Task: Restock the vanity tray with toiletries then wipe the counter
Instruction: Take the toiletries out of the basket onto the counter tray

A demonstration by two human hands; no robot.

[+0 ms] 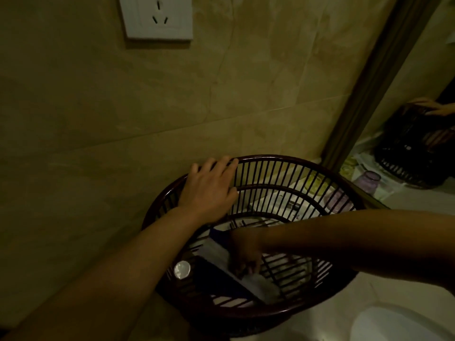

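One basket [295,159]: left hand [209,190] on its rim, right hand [246,254] inside.

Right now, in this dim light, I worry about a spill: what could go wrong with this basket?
The basket looks tipped, steadied only by the left hand flat on its rim; a slip could send it toward the sink.
The purple cup stands close behind the slats and might get knocked.
The right hand is blurred among the packets; thin ones could slide through the gaps.
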